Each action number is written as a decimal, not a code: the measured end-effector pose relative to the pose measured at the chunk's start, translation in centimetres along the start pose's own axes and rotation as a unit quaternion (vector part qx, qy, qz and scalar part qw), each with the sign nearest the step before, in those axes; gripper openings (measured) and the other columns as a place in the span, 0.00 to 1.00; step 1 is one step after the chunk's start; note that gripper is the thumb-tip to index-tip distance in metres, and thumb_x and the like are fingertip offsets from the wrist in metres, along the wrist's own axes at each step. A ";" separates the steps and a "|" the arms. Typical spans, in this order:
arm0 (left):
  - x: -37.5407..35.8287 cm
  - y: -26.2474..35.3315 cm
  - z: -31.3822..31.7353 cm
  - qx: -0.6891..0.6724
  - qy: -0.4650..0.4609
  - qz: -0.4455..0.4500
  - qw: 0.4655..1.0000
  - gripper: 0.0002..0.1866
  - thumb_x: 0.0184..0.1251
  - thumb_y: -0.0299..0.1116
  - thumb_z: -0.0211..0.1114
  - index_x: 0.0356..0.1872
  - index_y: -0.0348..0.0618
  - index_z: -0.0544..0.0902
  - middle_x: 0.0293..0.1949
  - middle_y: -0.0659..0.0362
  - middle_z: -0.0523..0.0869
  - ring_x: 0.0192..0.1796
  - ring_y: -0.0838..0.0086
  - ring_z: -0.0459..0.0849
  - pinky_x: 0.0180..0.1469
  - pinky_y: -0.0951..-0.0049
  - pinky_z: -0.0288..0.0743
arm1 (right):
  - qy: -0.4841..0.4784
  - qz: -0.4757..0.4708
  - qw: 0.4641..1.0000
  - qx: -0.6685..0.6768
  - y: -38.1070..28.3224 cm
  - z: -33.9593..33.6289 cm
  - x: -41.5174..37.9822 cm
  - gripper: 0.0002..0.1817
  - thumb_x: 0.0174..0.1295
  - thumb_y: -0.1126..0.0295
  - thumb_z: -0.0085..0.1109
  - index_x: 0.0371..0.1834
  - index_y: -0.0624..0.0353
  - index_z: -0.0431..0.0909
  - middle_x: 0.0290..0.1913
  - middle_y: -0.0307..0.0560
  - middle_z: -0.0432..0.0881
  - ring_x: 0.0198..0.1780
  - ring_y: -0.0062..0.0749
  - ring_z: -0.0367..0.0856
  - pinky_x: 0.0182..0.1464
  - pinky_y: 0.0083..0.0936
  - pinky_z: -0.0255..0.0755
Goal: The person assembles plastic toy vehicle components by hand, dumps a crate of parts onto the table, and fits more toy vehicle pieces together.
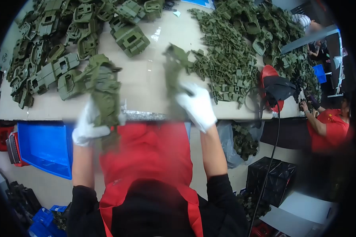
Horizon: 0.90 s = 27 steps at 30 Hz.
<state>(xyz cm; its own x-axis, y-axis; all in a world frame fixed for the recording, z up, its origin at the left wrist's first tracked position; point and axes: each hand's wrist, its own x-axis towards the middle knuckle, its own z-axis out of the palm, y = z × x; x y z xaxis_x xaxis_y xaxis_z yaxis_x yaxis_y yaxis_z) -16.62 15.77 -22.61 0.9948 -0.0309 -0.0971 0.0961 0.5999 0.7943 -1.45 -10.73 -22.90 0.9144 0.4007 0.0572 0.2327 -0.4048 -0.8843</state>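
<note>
My left hand (86, 128), in a white glove, is closed around a long olive-green moulded plastic part (107, 93) held upright at the table's front edge. My right hand (198, 107), also gloved in white, grips another olive-green plastic part (172, 75), which is smeared by motion. Its upper end is close to a heap of small olive-green clip-like pieces (229, 73) on the right. Larger hollow olive-green parts (47, 59) are piled at the left, and one blocky part (131, 40) lies beyond my hands.
A blue bin (47, 152) stands below the table at left. At right are a red-and-black object (269, 85) with a cable and a plastic bag (227, 144) of green parts. A co-worker in a red top (331, 128) is at far right.
</note>
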 end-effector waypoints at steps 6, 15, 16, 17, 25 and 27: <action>1.6 -4.7 3.6 -0.194 0.022 0.026 0.980 0.46 0.58 0.63 0.65 0.67 0.36 0.65 0.57 0.45 0.77 0.50 0.54 0.83 0.55 0.46 0.80 | -0.022 0.006 0.996 -0.089 -4.1 3.1 7.5 0.34 0.55 0.47 0.64 0.53 0.68 0.80 0.48 0.64 0.83 0.52 0.53 0.81 0.56 0.36 0.73; 6.1 -4.9 1.7 0.031 0.183 -0.008 0.983 0.26 0.54 0.34 0.61 0.55 0.33 0.77 0.41 0.55 0.85 0.41 0.71 0.83 0.44 0.73 0.78 | 0.189 0.006 0.830 -0.525 3.5 3.3 13.6 0.23 0.51 0.47 0.63 0.38 0.56 0.87 0.48 0.55 0.79 0.56 0.53 0.71 0.61 0.57 0.57; 6.7 -4.6 1.7 0.038 0.185 -0.002 0.982 0.26 0.53 0.34 0.62 0.54 0.33 0.77 0.41 0.55 0.84 0.40 0.71 0.83 0.45 0.72 0.78 | 0.171 0.020 0.826 -0.536 3.2 3.7 13.6 0.24 0.50 0.47 0.64 0.38 0.57 0.87 0.49 0.56 0.78 0.57 0.53 0.71 0.63 0.56 0.56; 6.9 -4.3 1.6 0.047 0.186 0.005 0.981 0.25 0.53 0.34 0.62 0.53 0.32 0.77 0.41 0.55 0.84 0.40 0.70 0.83 0.45 0.72 0.78 | 0.155 0.033 0.823 -0.546 2.8 4.1 13.7 0.25 0.50 0.47 0.64 0.38 0.58 0.86 0.49 0.57 0.78 0.57 0.53 0.71 0.65 0.56 0.55; 3.6 -7.9 -1.9 -0.034 0.096 -0.039 0.994 0.33 0.61 0.48 0.67 0.60 0.32 0.71 0.50 0.42 0.82 0.48 0.54 0.85 0.53 0.56 0.81 | 0.173 -0.049 0.800 -0.573 2.9 3.9 12.9 0.13 0.53 0.62 0.56 0.30 0.58 0.87 0.41 0.55 0.84 0.47 0.49 0.81 0.60 0.52 0.65; 4.3 -6.8 1.7 -0.038 0.043 -0.062 0.996 0.33 0.62 0.44 0.64 0.62 0.30 0.70 0.51 0.39 0.82 0.48 0.51 0.85 0.52 0.56 0.81 | 0.100 0.021 0.837 -0.538 2.4 3.1 13.9 0.14 0.53 0.58 0.60 0.32 0.55 0.87 0.37 0.53 0.85 0.41 0.45 0.84 0.50 0.48 0.72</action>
<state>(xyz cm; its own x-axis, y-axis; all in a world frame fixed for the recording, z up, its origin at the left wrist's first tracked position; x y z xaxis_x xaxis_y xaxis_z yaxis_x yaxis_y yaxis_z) -12.98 10.18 -27.43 0.9686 -0.0409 -0.2451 0.2113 0.6546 0.7259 10.81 -3.59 -25.60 0.9412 0.2659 0.2084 0.2642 -0.9638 0.0363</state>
